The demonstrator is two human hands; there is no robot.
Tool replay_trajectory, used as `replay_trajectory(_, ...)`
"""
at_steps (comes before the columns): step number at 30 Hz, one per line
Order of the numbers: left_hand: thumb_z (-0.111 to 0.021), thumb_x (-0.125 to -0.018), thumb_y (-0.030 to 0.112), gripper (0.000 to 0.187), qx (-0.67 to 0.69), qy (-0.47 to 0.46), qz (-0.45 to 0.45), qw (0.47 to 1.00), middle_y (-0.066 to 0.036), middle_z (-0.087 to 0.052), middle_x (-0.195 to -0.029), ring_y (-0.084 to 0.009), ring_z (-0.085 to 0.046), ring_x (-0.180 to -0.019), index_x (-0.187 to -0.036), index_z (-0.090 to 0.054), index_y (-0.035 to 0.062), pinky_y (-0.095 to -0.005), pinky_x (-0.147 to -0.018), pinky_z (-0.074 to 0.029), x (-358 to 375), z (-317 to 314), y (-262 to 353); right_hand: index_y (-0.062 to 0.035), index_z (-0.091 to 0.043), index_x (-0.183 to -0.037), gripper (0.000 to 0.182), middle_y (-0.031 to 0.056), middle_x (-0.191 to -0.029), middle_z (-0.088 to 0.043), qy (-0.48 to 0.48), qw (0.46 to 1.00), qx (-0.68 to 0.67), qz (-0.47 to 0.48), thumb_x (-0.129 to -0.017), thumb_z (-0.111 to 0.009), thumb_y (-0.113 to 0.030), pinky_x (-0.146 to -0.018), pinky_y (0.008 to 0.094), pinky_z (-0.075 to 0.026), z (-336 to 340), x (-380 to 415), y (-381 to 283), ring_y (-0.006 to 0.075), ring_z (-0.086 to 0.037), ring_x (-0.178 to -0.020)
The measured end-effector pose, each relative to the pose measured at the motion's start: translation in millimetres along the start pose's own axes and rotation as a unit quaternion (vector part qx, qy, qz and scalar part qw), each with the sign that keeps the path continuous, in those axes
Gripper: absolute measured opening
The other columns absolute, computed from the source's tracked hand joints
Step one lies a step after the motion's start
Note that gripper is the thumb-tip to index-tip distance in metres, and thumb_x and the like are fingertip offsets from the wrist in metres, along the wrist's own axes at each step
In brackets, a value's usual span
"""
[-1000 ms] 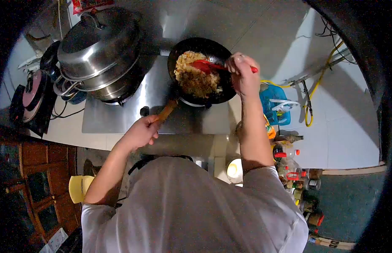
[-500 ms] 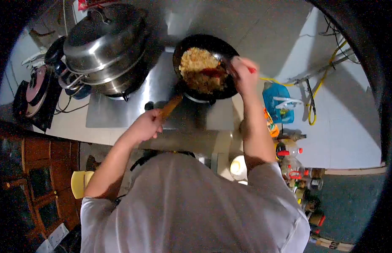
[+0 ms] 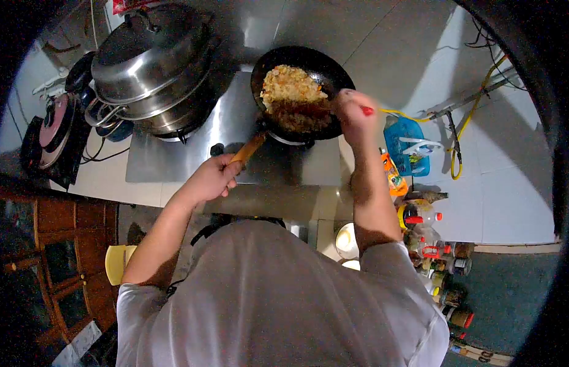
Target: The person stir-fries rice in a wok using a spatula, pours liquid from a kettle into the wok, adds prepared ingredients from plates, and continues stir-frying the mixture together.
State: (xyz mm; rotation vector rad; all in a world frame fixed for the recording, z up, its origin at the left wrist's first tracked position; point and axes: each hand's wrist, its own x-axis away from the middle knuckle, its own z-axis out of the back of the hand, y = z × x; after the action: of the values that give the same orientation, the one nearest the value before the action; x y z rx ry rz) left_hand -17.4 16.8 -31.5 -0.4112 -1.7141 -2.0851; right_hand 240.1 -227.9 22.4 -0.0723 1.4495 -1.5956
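Note:
A black wok (image 3: 336, 72) sits over the stove burner, with pale, orange-flecked food that looks like fried rice (image 3: 288, 84) inside it; the near part lies in shadow. My left hand (image 3: 212, 178) is closed round the wok's wooden handle (image 3: 252, 147). Over the wok's right rim, my right hand (image 3: 356, 119) grips a spatula (image 3: 367, 111), whose red handle end sticks out of the fist. Motion blurs this hand, and the spatula's blade is hard to make out against the dark food.
A large lidded steel steamer pot (image 3: 153, 79) stands on the left of the steel stove top (image 3: 186, 162). At right are a blue basket (image 3: 407, 144), an orange packet (image 3: 393, 177) and several bottles (image 3: 422, 215). White bowls (image 3: 346, 241) sit near my right elbow.
My right hand has shifted slightly down with the spatula. The wok has tipped or slid a little to the right, and the food inside has moved. My left hand keeps its hold.

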Motion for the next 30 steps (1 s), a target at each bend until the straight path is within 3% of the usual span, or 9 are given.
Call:
replay_trajectory(1,-0.052,-0.102,0.034,0.038,0.0,0.006,-0.003,1.0,-0.002,-0.058,-0.073,-0.0086,-0.05,-0.052,-0.126,-0.059,0.0067,-0.0253,-0.052,-0.044,-1.4,2.9,2.9,0.0004,-0.05,-0.072,0.019,0.0057,-0.069,-0.053,0.012,0.99,-0.129,-0.055,-0.089,-0.054,-0.006,-0.057,0.0314,-0.043,1.4,-8.5,-11.8,0.0159,-0.049,-0.064)
replay_trajectory(5,-0.052,-0.102,0.035,0.038,-0.011,-0.014,0.007,1.0,-0.001,-0.058,-0.072,-0.0085,-0.05,-0.052,-0.125,-0.06,0.0064,-0.0254,-0.051,-0.044,1.5,-1.8,1.6,-0.0002,-0.049,-0.069,0.022,0.007,-0.068,-0.054,-0.037,0.988,0.136,0.068,-0.09,-0.048,-0.005,-0.055,0.0308,-0.044,-14.4,-1.0,13.5,0.0171,-0.05,-0.062)
replay_trajectory(9,-0.052,-0.101,0.034,0.038,-0.015,-0.009,-0.003,1.0,-0.001,-0.057,-0.072,-0.0083,-0.049,-0.051,-0.124,-0.06,0.0047,-0.0258,-0.051,-0.044,-1.8,1.7,3.0,-0.0081,-0.051,-0.063,0.02,-0.0037,-0.065,-0.05,0.07,0.985,-0.143,-0.067,-0.082,-0.059,-0.011,-0.054,0.0285,-0.035,-7.4,-11.3,-44.3,0.009,-0.046,-0.062)
replay_trajectory(13,-0.052,-0.101,0.034,0.039,-0.018,0.006,0.004,1.0,-0.001,-0.058,-0.072,-0.0082,-0.049,-0.051,-0.124,-0.06,0.0034,-0.0258,-0.051,-0.044,-2.8,0.5,6.6,-0.0074,-0.055,-0.066,0.016,-0.0032,-0.069,-0.052,-0.008,0.998,-0.03,-0.045,-0.079,-0.061,-0.011,-0.058,0.0267,-0.038,-0.2,-5.6,14.3,0.0092,-0.047,-0.064)
replay_trajectory(19,-0.053,-0.101,0.034,0.042,0.001,-0.009,0.016,1.0,-0.001,-0.058,-0.071,-0.0078,-0.049,-0.051,-0.13,-0.057,0.0037,-0.0254,-0.051,-0.044,-6.6,-1.9,-5.5,-0.006,-0.045,-0.063,0.025,0.0047,-0.067,-0.048,0.132,0.956,-0.211,-0.153,-0.084,-0.057,-0.01,-0.063,0.0338,-0.042,-12.0,0.6,-20.2,0.0185,-0.047,-0.062)
replay_trajectory(22,-0.053,-0.101,0.034,0.042,0.005,-0.004,0.014,1.0,-0.001,-0.058,-0.072,-0.0079,-0.049,-0.051,-0.131,-0.056,0.0042,-0.0252,-0.051,-0.044,-9.4,1.4,-4.6,-0.0099,-0.04,-0.064,0.031,0.0031,-0.059,-0.038,0.237,0.958,-0.145,-0.065,-0.089,-0.056,-0.019,-0.062,0.0374,-0.043,15.9,-26.1,5.9,0.0186,-0.042,-0.057)
replay_trajectory(24,-0.053,-0.101,0.032,0.041,0.001,-0.011,0.012,1.0,-0.001,-0.058,-0.072,-0.0079,-0.049,-0.051,-0.131,-0.056,0.0047,-0.025,-0.051,-0.044,-6.6,0.4,-3.6,-0.0116,-0.038,-0.066,0.033,0.0025,-0.057,-0.036,0.334,0.877,-0.313,-0.147,-0.09,-0.057,-0.021,-0.061,0.0379,-0.042,61.3,-47.4,-4.5,0.0191,-0.04,-0.054)
replay_trajectory(29,-0.055,-0.101,0.04,0.037,0.014,0.009,0.007,1.0,0.0,-0.059,-0.066,-0.0085,-0.052,-0.049,-0.115,-0.06,0.0066,-0.0257,-0.049,-0.044,-5.1,0.0,-0.9,-0.0126,-0.038,-0.075,0.024,0.0018,-0.056,-0.029,0.483,0.845,-0.158,-0.168,-0.09,-0.056,-0.017,-0.059,0.0361,-0.038,126.3,-84.8,25.9,0.018,-0.038,-0.056)
replay_trajectory(30,-0.054,-0.101,0.04,0.038,0.015,0.007,0.016,1.0,0.0,-0.059,-0.067,-0.0084,-0.051,-0.049,-0.116,-0.061,0.0066,-0.0255,-0.049,-0.044,-5.4,0.9,1.0,-0.0113,-0.043,-0.081,0.017,0.0046,-0.062,-0.039,0.384,0.906,-0.12,-0.133,-0.091,-0.055,-0.017,-0.059,0.0362,-0.038,151.0,-79.5,69.0,0.0197,-0.044,-0.062)
